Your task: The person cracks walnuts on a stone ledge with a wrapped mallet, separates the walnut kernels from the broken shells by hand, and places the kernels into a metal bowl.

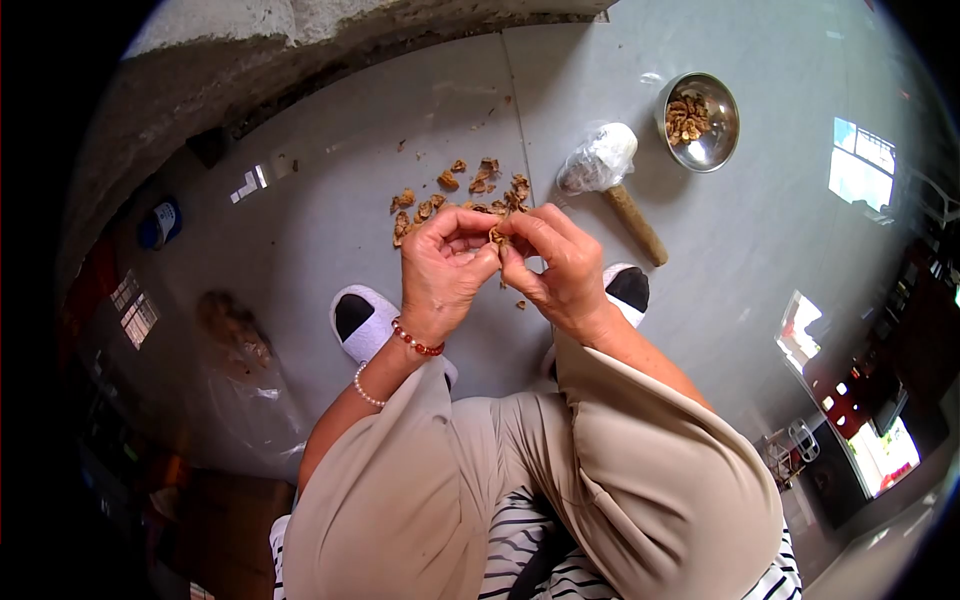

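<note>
Between my fingertips, low over the floor, is a small brown walnut piece [498, 237]. My left hand [440, 262] pinches it from the left, its other fingers curled. From the right, my right hand [558, 262] closes thumb and forefinger on the same piece. Just beyond my hands, brown shells and walnut bits [448, 181] lie scattered on the grey floor, partly hidden by my fingers. A metal bowl [724, 130] at the upper right holds several walnut kernels [687, 118].
A hammer with a plastic-wrapped head [600, 160] and wooden handle [637, 226] lies left of the bowl. My slippers [368, 316] flank my hands. A clear plastic bag [245, 385] with brown contents sits at the left. A blue container [160, 223] lies farther out. A rough stone edge [260, 60] borders the upper left.
</note>
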The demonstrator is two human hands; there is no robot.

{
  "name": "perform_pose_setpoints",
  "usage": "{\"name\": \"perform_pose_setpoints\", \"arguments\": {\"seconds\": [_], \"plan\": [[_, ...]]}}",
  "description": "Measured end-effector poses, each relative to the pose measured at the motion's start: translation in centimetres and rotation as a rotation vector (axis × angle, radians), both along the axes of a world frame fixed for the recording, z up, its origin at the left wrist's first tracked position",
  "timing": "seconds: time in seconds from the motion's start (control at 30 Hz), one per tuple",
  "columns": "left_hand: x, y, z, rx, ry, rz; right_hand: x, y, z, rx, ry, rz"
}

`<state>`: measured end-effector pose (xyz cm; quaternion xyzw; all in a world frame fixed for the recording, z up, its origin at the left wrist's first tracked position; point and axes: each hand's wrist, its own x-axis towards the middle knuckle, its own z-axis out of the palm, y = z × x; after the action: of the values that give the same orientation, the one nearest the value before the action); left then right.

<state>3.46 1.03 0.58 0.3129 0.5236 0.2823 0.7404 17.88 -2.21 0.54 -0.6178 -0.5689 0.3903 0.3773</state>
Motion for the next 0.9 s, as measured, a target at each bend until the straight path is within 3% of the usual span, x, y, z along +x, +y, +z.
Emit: {"name": "perform_pose_setpoints", "arguments": {"seconds": [0.2, 0.4, 0.53, 0.9], "plan": [[-0.02, -0.40, -0.46, 0.098, 0.100, -0.072, -0.15, 0.05, -0.06, 0.071, -0.073, 0.011], [-0.19, 0.21, 0.11, -0.065, -0.166, 0.045, 0.41, 0.21, 0.24, -0.256, 0.323, -0.152], [-0.58, -0.02, -0.42, -0.092, -0.202, 0.039, 0.30, 0.09, 0.37, -0.357, 0.487, -0.181], [-0.67, 0.21, -0.19, -0.039, -0.145, -0.053, 0.65, 0.03, 0.65, -0.499, 0.637, -0.226]]}}
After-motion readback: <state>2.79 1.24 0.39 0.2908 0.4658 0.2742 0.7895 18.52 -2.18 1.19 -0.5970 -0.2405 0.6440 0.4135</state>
